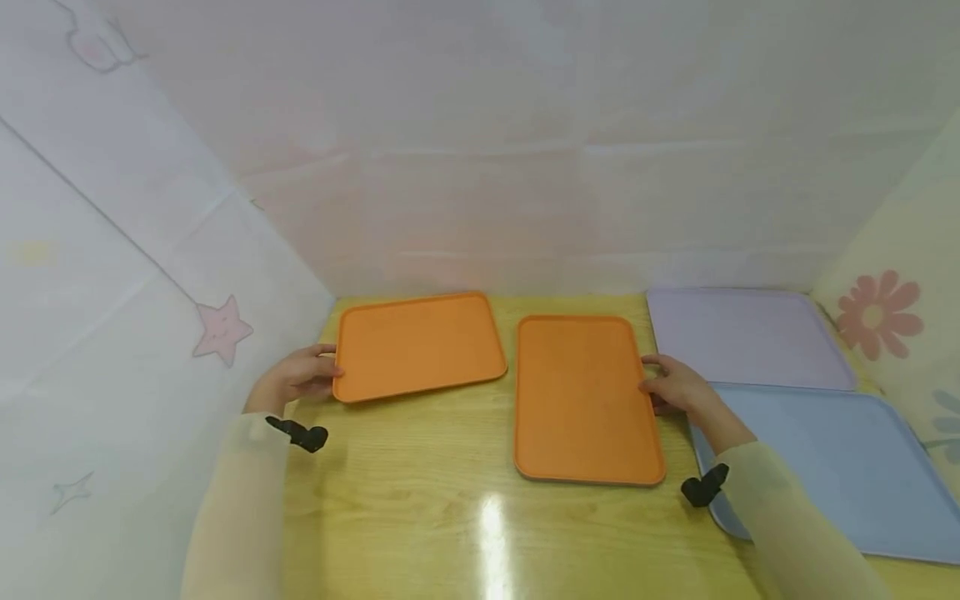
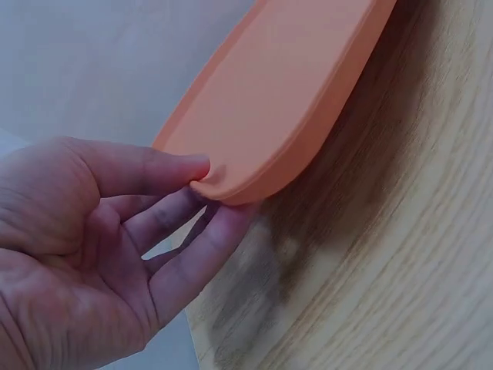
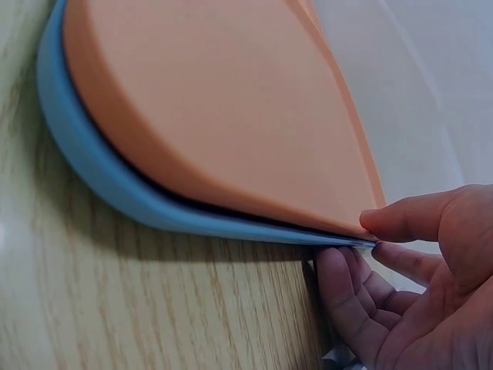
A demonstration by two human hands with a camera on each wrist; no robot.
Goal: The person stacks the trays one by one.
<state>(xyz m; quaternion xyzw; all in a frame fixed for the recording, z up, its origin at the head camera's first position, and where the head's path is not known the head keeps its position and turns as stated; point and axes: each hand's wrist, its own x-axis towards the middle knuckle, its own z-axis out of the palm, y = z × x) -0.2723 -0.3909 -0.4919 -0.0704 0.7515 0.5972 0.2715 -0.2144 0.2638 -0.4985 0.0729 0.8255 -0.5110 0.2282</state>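
Note:
My left hand (image 1: pixel 302 375) pinches the left edge of an orange tray (image 1: pixel 420 346) that lies sideways at the back left. In the left wrist view, the thumb is on top of its rim and fingers are underneath; a shadow falls on the wood below. A second orange tray (image 1: pixel 585 400) stands lengthwise at the middle, its right edge held by my right hand (image 1: pixel 675 388). The right wrist view shows a blue tray (image 3: pixel 100 181) stacked directly under this orange one, with the thumb on the orange rim and fingers below the stack. The tray centres are bare.
A pale purple tray (image 1: pixel 750 337) lies at the back right, and a larger blue tray (image 1: pixel 832 475) in front of it, close to my right forearm. The wooden table (image 1: pixel 405 500) meets cloth-covered walls (image 1: pixel 487 208) at the back and both sides.

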